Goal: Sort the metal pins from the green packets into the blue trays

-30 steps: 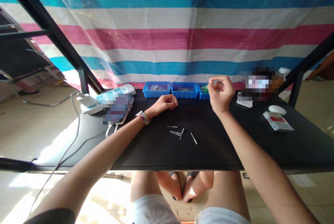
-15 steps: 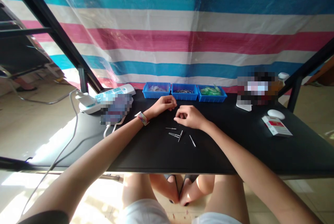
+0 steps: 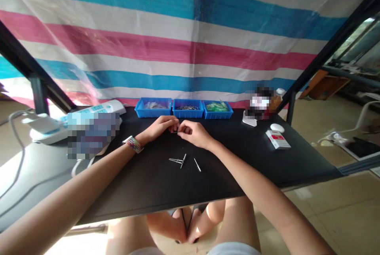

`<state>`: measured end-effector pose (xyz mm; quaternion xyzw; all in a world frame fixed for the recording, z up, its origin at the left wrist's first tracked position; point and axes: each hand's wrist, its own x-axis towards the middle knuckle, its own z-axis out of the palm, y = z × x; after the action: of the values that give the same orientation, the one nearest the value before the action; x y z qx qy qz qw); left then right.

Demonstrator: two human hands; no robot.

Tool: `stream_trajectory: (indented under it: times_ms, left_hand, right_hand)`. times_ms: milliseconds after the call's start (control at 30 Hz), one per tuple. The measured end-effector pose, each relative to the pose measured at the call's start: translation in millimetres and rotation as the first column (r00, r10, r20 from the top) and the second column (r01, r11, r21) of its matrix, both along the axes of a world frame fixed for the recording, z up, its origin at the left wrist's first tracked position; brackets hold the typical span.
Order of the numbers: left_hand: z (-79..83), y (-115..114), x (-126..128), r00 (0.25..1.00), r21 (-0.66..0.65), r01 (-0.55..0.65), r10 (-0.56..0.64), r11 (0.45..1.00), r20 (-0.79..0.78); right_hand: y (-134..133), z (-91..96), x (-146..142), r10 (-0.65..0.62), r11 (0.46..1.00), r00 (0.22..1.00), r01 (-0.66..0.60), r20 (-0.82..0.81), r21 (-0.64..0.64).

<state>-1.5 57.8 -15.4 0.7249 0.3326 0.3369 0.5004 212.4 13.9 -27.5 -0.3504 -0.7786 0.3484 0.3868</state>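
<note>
My left hand (image 3: 162, 127), a woven bracelet on its wrist, is closed with fingertips curled in front of the blue bins. My right hand (image 3: 194, 133) pinches a thin metal blind rivet (image 3: 175, 132), which shows only partly between the two hands. The fingertips of both hands nearly touch; what the left fingers hold is hidden. On the black table nearer me lies a small cluster of blind rivets (image 3: 178, 161), some crossing each other. A single blind rivet (image 3: 197, 164) rests apart, to their right.
Behind my hands stand a blue bin with clear plastic bits (image 3: 153, 115), a blue bin of metal rivets (image 3: 187, 114) and a blue bin of green pieces (image 3: 218, 115). A power strip (image 3: 111, 108) with cables is left; a red-and-white box (image 3: 278, 140) and white mouse-like object (image 3: 277, 128) sit right.
The blind rivet lying just above the cluster has left the table, and a thin metal one shows at my fingers. My hands have come together. The camera view has turned to the right.
</note>
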Motion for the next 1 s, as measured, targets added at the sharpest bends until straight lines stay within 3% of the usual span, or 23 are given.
stream_trajectory:
  times_ms: [100, 233, 467, 800, 1000]
  left_hand:
    - [-1.6, 0, 0, 0.999, -0.027, 0.007, -0.008, 1.0, -0.031]
    - [-4.6, 1, 0, 0.998, -0.04, 0.0, -0.002, 0.999, -0.06]
    - [-3.4, 1, 0, 0.999, -0.041, -0.034, 0.033, 0.999, -0.02]
    - [-3.0, 0, 1, 0.998, -0.053, -0.058, 0.057, 0.997, -0.019]
    - [-6.7, 1, 1, 0.998, -0.008, -0.055, 0.056, 0.998, 0.016]
  right_hand:
    - [9, -7.7, 2, -0.129, 0.991, 0.978, 0.123, -0.163, -0.045]
    - [15, -11.7, 2, -0.199, 0.98, 0.955, 0.189, -0.221, -0.067]
    - [14, -7.3, 2, -0.22, 0.959, 0.935, 0.155, -0.279, -0.237]
    - [17, -13.2, 3, -0.258, 0.964, 0.933, 0.231, -0.249, -0.133]
    - [14, -7.9, 1, -0.255, 0.953, 0.926, 0.193, -0.278, -0.233]
